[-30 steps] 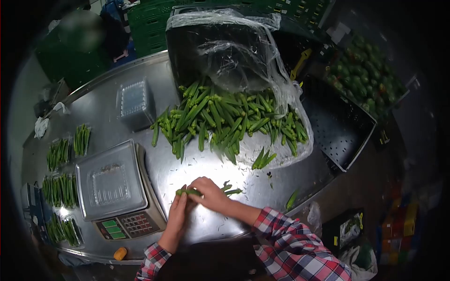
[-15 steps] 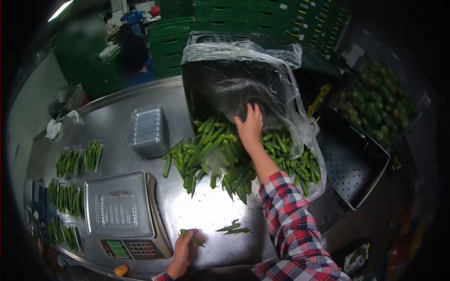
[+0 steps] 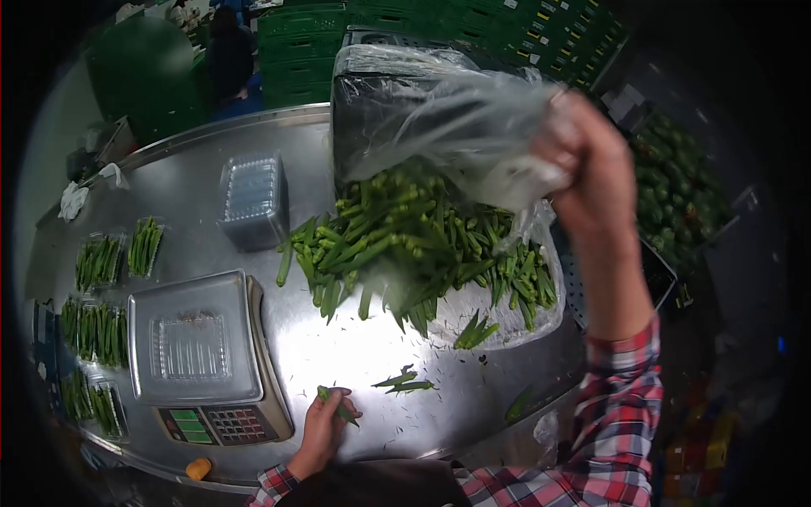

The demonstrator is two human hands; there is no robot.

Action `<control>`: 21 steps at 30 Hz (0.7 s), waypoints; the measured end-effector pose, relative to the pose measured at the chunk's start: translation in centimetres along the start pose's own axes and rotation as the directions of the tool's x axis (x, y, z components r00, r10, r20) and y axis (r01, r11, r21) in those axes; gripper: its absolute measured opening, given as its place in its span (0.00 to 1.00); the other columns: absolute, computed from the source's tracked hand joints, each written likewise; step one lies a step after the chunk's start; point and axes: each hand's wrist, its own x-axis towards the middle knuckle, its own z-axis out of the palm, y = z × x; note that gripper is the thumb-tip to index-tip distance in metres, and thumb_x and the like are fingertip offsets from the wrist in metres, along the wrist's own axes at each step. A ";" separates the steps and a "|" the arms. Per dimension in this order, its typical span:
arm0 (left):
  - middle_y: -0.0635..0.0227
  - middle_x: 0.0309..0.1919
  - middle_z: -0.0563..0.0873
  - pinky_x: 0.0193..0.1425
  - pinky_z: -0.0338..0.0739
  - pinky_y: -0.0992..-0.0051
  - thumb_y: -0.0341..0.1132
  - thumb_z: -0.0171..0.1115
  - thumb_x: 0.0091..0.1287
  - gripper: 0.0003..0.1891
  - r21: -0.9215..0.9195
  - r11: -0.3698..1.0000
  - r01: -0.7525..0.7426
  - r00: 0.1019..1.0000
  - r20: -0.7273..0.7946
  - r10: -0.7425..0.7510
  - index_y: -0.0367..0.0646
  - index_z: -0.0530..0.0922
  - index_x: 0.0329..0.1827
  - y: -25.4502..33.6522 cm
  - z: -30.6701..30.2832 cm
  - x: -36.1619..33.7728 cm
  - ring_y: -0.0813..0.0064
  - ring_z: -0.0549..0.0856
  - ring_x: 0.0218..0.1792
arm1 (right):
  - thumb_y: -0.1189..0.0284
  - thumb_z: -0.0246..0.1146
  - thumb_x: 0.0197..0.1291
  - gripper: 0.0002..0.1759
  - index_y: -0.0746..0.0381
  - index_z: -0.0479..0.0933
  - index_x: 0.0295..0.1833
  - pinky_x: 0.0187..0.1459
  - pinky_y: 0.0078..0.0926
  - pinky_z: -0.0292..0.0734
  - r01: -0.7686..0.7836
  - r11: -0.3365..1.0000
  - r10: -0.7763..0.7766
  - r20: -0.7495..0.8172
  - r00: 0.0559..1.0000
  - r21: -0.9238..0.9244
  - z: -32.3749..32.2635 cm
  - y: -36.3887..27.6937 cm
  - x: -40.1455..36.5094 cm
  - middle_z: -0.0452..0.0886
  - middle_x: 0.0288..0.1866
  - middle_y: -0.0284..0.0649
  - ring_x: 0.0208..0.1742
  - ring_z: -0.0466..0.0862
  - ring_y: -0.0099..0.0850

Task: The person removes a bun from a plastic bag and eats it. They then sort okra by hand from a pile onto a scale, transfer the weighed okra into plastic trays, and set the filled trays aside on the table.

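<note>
Across the back of the head view, stacked green crates [image 3: 302, 46] and a person in dark clothes [image 3: 230, 55], beyond a metal table [image 3: 169, 190]. On its left part, clear packs [image 3: 97, 262] with rows of okra inside, then a nested stack of clear trays [image 3: 253, 190]. Nearer, a scale [image 3: 228, 424] with one clear tray [image 3: 190, 346] on its pan. Farther right, a dark crate [image 3: 355, 127] on its side, lined with clear plastic [image 3: 481, 122], with a heap of okra [image 3: 380, 237] spread out from its mouth over table and plastic. Beyond the right forearm, a partly hidden perforated crate [image 3: 576, 291] and a crateful of dark green produce [image 3: 676, 190]. In the left hand [image 3: 323, 431], low over the table, an okra pod [image 3: 346, 413] pinched between fingers and thumb, near some loose pods [image 3: 408, 383]. In the right hand [image 3: 583, 152], blurred, a closed fistful of clear plastic, pulled taut above the heap's right side.
</note>
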 end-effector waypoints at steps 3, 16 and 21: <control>0.65 0.28 0.78 0.44 0.75 0.67 0.37 0.49 0.71 0.10 -0.030 1.000 0.001 1.000 0.011 0.000 0.38 0.72 0.44 -0.4 -0.2 -0.1 0.73 0.78 0.31 | 0.72 0.51 0.64 0.07 0.62 0.71 0.35 0.18 0.13 0.59 0.256 0.963 -0.242 0.156 0.958 -0.081 2.9 -5.9 1.3 0.62 0.20 0.25 0.18 0.62 0.14; 0.64 0.29 0.78 0.38 0.76 0.67 0.38 0.48 0.71 0.12 -0.071 0.997 -0.012 0.997 -0.072 0.006 0.38 0.70 0.47 -1.2 -0.8 -0.8 0.72 0.78 0.31 | 0.60 0.59 0.57 0.18 0.65 0.78 0.42 0.39 0.26 0.72 -0.023 0.336 -0.602 -0.234 0.763 -0.942 -27.5 -6.0 16.6 0.81 0.33 0.37 0.33 0.78 0.27; 0.64 0.28 0.78 0.35 0.75 0.69 0.39 0.48 0.71 0.12 -0.074 0.997 -0.013 0.994 -0.109 0.005 0.38 0.70 0.47 -1.3 -0.4 -1.1 0.72 0.78 0.29 | 0.54 0.64 0.49 0.26 0.64 0.79 0.48 0.52 0.27 0.71 -0.514 0.153 -0.510 -0.513 0.691 -0.844 -30.8 -0.7 7.1 0.82 0.44 0.44 0.48 0.80 0.33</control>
